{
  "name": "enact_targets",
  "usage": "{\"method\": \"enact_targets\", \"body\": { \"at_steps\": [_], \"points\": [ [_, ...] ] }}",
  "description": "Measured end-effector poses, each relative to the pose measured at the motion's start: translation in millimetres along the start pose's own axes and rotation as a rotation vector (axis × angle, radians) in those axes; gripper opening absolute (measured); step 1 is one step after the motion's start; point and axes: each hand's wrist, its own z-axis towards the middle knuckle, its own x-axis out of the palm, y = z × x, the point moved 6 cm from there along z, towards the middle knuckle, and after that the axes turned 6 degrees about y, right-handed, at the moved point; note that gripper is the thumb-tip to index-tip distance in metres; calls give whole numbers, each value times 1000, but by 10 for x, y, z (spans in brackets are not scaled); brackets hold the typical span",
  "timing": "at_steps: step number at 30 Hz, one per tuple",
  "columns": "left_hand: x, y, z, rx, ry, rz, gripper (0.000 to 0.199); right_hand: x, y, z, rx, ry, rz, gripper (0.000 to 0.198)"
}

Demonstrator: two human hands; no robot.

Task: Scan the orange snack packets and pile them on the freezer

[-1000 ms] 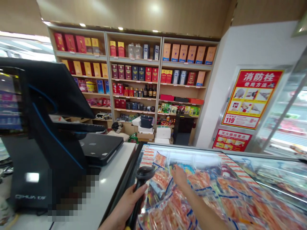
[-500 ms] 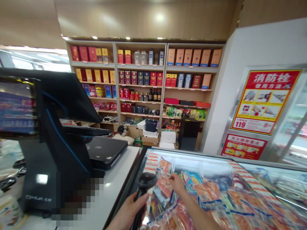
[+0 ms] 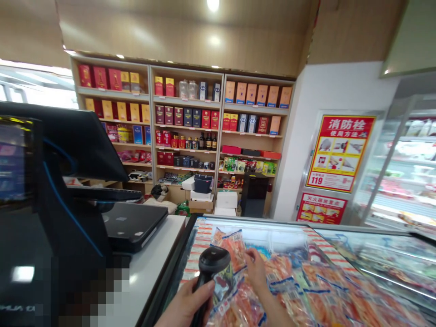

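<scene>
My left hand (image 3: 194, 297) is wrapped round the handle of a black handheld barcode scanner (image 3: 214, 261), whose head points forward over the chest freezer (image 3: 190, 227). To the right of it, my right hand (image 3: 256, 268) pinches the right edge of a clear plastic packet of orange-pink food (image 3: 235, 245) with a blue strip. That packet is tilted up above the others, just beyond the scanner head. More packets of the same sort (image 3: 316, 297) lie below and to the right of my hands. The scanner hides part of the packet's lower left.
On the left stand a black checkout screen (image 3: 78, 141) and a black cash drawer (image 3: 136, 222) on a white counter (image 3: 150, 268). Shelves of boxed bottles (image 3: 187, 118) line the back wall. A red fire-hydrant sign (image 3: 340, 152) hangs at the right.
The packet at my right hand has risen and turned, showing apart from another behind it. The view has swung slightly right. The scanner stays in my left hand.
</scene>
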Motion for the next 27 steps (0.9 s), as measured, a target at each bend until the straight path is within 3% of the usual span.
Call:
{"method": "enact_targets", "body": {
  "at_steps": [4, 7, 11, 15, 18, 20, 22, 24, 27],
  "points": [
    [92, -6, -1, -20, 63, 41, 40, -112, 13, -52, -5, -26, -19, 18],
    [82, 6, 10, -49, 28, 54, 40, -261, -79, -52, 31, -79, -79, 19],
    [-7, 23, 41, -49, -54, 49, 39, -671, -313, -24, 137, -204, -318, 21],
    [-106, 29, 71, -9, -99, 36, 38, -1134, -589, -10, 345, -201, -578, 22],
    [-173, 28, 100, 10, -144, 39, 37, -1327, -559, 0, 379, -250, -770, 28],
    [-228, 22, 142, 38, -189, 26, 37, -1271, -385, 33, 275, -322, -861, 34],
    [-289, 34, 207, 55, -230, 13, 37, -1021, -213, 97, 136, -316, -860, 34],
    [-350, 67, 284, 52, -258, 11, 38, -628, -147, 188, 48, -204, -757, 34],
    [-428, 117, 376, 39, -281, 14, 39, 3, -293, 319, 92, -12, -546, 33]
  ]
}}
